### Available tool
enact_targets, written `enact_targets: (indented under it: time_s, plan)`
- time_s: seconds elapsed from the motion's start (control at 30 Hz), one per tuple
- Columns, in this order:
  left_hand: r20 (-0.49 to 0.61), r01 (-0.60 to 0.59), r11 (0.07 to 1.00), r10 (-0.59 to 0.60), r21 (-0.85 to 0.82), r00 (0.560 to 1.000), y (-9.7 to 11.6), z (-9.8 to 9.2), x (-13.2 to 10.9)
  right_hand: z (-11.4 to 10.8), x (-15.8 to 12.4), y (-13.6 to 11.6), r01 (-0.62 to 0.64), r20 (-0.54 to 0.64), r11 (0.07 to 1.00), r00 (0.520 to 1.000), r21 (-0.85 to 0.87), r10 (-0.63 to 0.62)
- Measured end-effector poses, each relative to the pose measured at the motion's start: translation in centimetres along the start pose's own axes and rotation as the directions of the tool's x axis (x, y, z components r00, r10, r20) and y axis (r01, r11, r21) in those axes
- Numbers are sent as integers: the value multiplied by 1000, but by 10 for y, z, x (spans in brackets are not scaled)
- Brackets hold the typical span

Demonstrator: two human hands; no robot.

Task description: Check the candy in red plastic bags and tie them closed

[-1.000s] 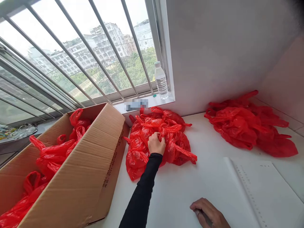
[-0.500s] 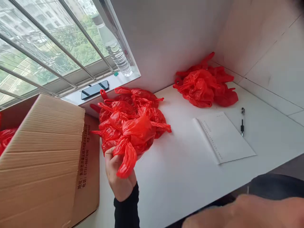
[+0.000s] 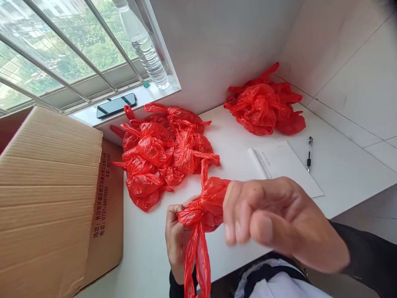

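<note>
My left hand (image 3: 175,242) is closed on a knotted red plastic bag (image 3: 203,207), held in the air above the white table's near edge, with the bag's handles hanging down. My right hand (image 3: 279,223) is raised close to the camera, fingers curled against the bag's right side; its hold is hidden. Behind the held bag lies a pile of tied red bags (image 3: 161,151) on the table, and a second pile of red bags (image 3: 265,105) sits in the far corner by the wall.
An open cardboard box (image 3: 52,194) fills the left side. A notebook (image 3: 283,165) and a pen (image 3: 309,154) lie on the white table (image 3: 235,140). On the window sill stand a water bottle (image 3: 142,45) and a dark phone (image 3: 115,105).
My left hand pulled one red bag off the near pile and brought it toward me. My right hand rose from the table to the bag. The view swung right and down.
</note>
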State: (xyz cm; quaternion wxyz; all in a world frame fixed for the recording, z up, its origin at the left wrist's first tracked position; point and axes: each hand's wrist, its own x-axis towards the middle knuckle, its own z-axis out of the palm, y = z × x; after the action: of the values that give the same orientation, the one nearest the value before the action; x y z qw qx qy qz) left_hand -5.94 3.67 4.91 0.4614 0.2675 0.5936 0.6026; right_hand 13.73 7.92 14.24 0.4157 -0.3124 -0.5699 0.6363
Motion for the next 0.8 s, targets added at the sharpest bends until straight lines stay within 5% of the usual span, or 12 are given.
enact_targets:
  time_s: [0.07,0.13,0.27,0.57,0.8]
  plan:
    - [78,15,1000,-15,-3,997,-7,1,-4,-15,11,21,-8,-59,999,998,-48,6]
    - [173,26,1000,-25,-4,985,-13,0,-5,-24,17,47,27,-91,953,994,-301,-57]
    - [272,28,1000,-29,7,962,-24,-4,-4,-28,14,85,188,71,730,980,-657,-188]
    - [381,-88,976,5,201,925,-22,-9,-6,-29,7,97,105,38,764,994,-637,-105]
    - [353,-274,832,101,483,930,-19,-8,-3,-29,5,103,80,6,778,995,-623,-99]
